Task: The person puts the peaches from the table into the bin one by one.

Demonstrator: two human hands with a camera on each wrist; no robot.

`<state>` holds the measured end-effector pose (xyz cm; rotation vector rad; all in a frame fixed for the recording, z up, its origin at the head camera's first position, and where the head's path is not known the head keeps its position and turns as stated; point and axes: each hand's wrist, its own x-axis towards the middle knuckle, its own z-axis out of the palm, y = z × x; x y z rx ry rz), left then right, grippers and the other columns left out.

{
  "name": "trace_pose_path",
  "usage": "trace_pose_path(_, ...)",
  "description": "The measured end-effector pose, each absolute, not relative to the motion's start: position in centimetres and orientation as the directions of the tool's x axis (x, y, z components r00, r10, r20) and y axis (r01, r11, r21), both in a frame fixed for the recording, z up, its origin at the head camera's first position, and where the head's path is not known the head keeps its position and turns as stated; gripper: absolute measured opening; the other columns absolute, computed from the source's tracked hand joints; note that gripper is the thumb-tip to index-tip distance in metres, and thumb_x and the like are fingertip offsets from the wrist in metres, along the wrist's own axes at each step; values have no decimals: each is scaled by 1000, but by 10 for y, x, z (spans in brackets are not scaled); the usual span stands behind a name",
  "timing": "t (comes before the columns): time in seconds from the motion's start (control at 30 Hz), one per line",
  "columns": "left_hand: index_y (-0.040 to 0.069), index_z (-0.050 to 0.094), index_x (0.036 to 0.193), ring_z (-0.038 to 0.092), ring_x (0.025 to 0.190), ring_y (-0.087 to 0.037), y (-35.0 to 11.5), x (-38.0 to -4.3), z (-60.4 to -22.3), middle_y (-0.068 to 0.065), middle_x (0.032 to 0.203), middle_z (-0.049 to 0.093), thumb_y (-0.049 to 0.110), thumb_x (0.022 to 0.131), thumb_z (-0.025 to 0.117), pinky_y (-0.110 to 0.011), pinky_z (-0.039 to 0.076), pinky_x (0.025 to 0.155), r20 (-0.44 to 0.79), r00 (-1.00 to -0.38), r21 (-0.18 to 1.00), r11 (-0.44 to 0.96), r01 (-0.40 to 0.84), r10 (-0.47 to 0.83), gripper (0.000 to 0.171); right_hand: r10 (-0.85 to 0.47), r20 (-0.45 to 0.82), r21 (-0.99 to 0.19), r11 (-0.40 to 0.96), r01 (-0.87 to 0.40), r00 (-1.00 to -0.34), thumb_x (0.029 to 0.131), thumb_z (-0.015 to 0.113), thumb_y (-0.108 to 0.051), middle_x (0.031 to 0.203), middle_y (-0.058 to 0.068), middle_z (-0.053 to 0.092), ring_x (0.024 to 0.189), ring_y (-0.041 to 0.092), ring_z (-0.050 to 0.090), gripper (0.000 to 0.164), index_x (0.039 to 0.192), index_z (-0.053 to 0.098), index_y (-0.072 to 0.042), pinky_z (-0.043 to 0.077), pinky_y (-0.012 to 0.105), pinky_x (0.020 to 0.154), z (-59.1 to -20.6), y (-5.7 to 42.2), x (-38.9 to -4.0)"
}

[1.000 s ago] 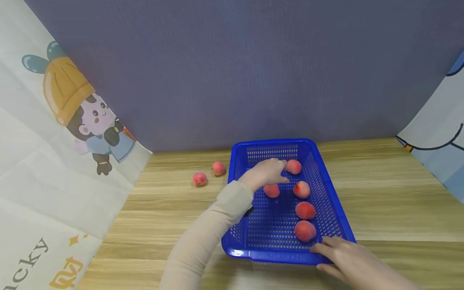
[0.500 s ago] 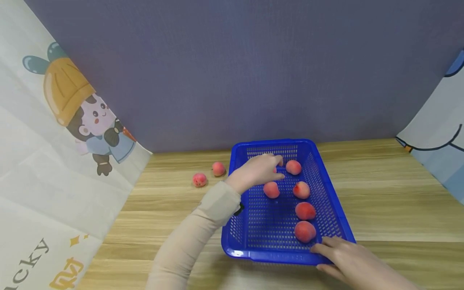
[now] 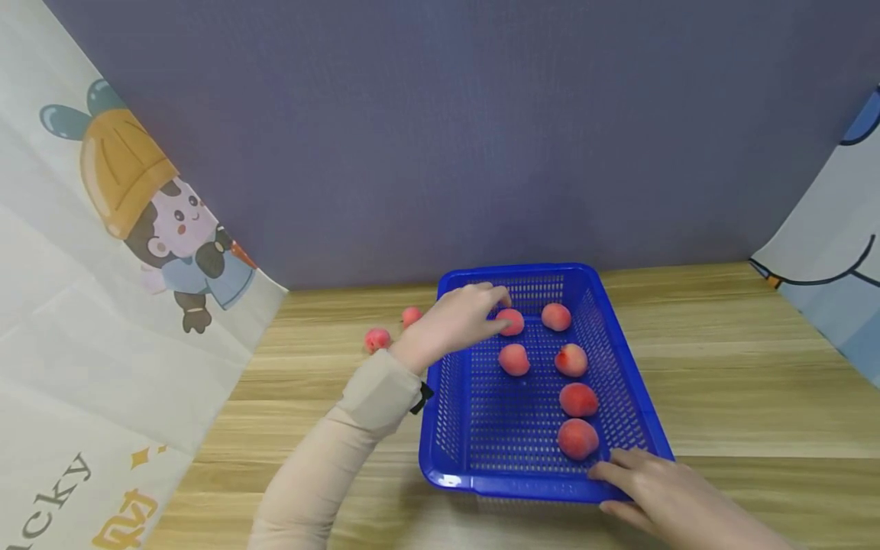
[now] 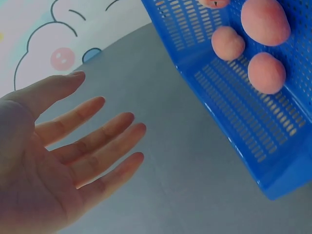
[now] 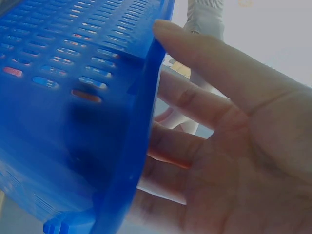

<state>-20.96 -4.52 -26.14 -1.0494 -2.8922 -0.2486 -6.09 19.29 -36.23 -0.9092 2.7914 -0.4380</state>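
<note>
A blue plastic basket (image 3: 543, 486) holds several peaches: a row down its right side, including a near one (image 3: 578, 438), and two further left, a back one (image 3: 510, 321) and a middle one (image 3: 514, 360). My left hand (image 3: 457, 319) hovers over the basket's left rim, fingertips overlapping the back-left peach in the head view. In the left wrist view that hand (image 4: 73, 156) has its fingers spread and its palm bare. At the near right corner my right hand (image 3: 642, 485) grips the rim, thumb outside and fingers over it, as the right wrist view shows too.
Two more peaches lie on the wooden table (image 3: 309, 397) left of the basket, one at the front (image 3: 377, 340) and one partly behind the left wrist (image 3: 411, 316). A grey-blue wall (image 3: 481, 137) rises close behind the basket. Printed cloths hang on both sides.
My left hand has drawn back leftward from over the basket's middle, uncovering the back-left peach. Its wrist now partly covers a table peach. The right hand and basket stay put.
</note>
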Motion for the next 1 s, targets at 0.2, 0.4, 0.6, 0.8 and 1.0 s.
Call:
trace_pose_path(0.2,14,60,102,55,90,-14,-60,-207,-262,-1,98,60,30,85,57,-30,47,71,167,-771,169,752,637,615,24,-610,-37,-309,761,-571,-792,80,59,-38,99,14,62,88,37,58,33,100,63,-12,47,51,67,-363,193,-60)
trace_pose_path(0.4,13,61,100,57,86,-14,-76,-205,-265,-1,94,59,24,84,59,-30,47,69,244,-775,198,753,628,583,20,-607,-47,-312,763,-566,-793,80,59,-38,99,14,62,88,36,58,34,100,63,-11,47,50,67,-363,193,-60)
trace_pose_path(0.6,11,62,99,58,85,-17,-94,-207,-272,-2,94,60,20,82,61,-31,47,73,356,-764,187,760,622,538,20,-596,-77,-326,773,-544,-800,80,60,-38,100,14,62,89,36,58,35,101,63,-11,47,51,68,-362,192,-61)
trace_pose_path(0.8,6,62,98,56,69,-15,-112,-212,-283,-6,93,59,15,80,63,-29,48,64,448,-747,200,760,619,491,20,-597,-79,-330,771,-544,-799,80,59,-38,100,14,61,89,36,58,35,101,63,-11,47,50,68,-361,192,-60)
trace_pose_path(1.0,5,61,101,59,84,-24,-132,-220,-296,-9,98,59,12,79,63,-36,49,72,455,-793,256,794,551,404,23,-594,-82,-335,773,-539,-800,80,59,-38,101,14,61,89,36,58,35,101,62,-10,47,51,69,-361,192,-61)
